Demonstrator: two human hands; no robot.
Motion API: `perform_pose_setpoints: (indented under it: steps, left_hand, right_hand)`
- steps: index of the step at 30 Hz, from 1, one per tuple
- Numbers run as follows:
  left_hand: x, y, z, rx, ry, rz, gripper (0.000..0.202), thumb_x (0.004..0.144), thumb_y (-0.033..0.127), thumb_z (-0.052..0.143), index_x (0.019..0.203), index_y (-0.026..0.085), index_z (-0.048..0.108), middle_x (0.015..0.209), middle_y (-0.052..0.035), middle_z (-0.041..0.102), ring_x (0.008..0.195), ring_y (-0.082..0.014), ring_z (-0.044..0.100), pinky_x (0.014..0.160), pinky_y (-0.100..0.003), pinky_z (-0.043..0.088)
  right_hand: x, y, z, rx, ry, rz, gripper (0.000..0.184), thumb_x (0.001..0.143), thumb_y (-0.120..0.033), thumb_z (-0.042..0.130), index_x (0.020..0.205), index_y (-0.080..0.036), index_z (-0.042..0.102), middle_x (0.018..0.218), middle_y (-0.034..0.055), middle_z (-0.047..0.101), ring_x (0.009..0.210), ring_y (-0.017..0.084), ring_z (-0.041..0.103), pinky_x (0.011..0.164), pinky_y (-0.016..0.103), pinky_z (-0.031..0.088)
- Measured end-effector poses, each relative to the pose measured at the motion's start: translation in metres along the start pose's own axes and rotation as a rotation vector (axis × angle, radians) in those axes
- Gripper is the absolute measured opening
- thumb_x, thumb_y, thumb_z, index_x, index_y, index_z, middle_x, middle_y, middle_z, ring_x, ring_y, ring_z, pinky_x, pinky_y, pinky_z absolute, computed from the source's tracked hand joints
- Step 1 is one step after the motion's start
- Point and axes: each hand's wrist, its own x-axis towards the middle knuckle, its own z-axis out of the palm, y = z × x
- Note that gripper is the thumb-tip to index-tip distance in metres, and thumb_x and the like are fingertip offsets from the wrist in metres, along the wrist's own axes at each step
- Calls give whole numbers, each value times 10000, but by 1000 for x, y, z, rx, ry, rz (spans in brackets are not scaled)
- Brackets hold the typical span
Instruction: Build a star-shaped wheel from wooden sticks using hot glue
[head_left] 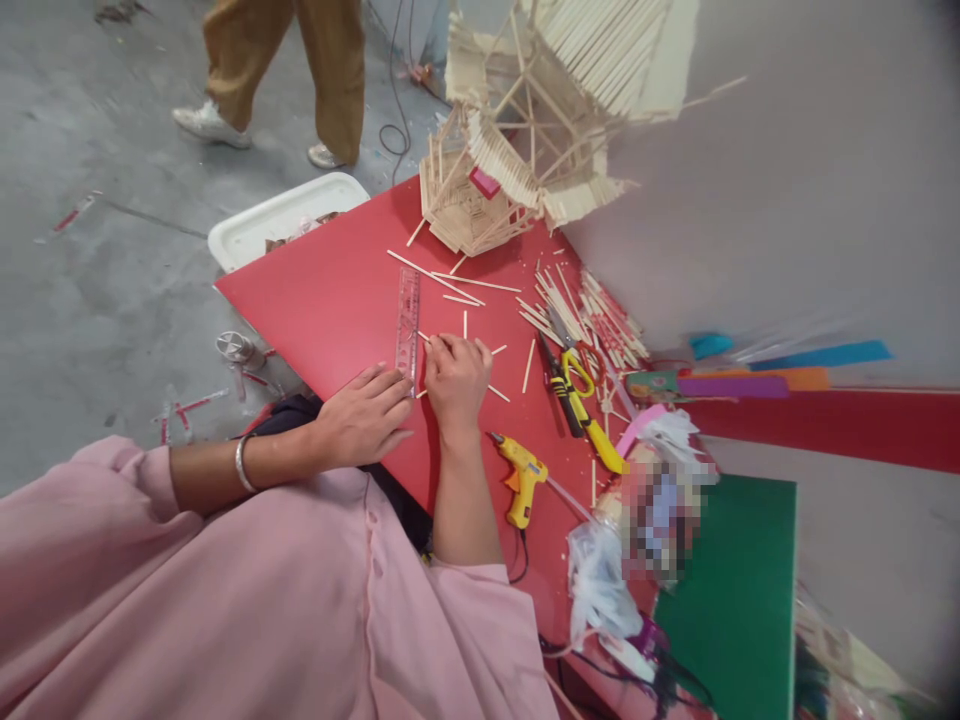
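Observation:
Flat on the red table, my left hand has its fingers stretched out and touching the lower end of a clear plastic ruler. Beside it, my right hand is closed, fingers curled down over the middle of several thin wooden sticks that spread out like spokes. That hand hides where the sticks meet. Just right of my right wrist lies a yellow glue gun. Loose sticks lie beyond the ruler.
A stick-built model stands at the table's far corner. Yellow-handled pliers, scissors and a pile of sticks lie on the right. A white tray is past the left edge. A person's legs are on the floor beyond.

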Motion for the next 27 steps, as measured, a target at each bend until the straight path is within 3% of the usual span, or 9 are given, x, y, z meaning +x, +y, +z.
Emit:
perform_pose_setpoints:
  steps: [14, 27]
  left_hand:
    - [-4, -2, 4, -35, 51, -6, 374, 946, 352, 589, 1217, 115, 689, 1328, -198, 671, 1295, -341, 597, 1142, -537, 456]
    - [-2, -3, 2, -75, 9, -25, 392, 949, 349, 588, 1249, 110, 674, 1335, -206, 664, 1308, -346, 589, 1153, -555, 446]
  right_hand:
    - [2, -3, -2, -22, -16, -16, 283, 1033, -297, 493, 1000, -235, 766, 1064, 67, 762, 956, 187, 651, 1072, 411, 345]
    - [4, -2, 1, 17, -29, 17, 298, 1039, -333, 473, 1018, -241, 756, 1059, 69, 760, 973, 189, 644, 1082, 418, 317]
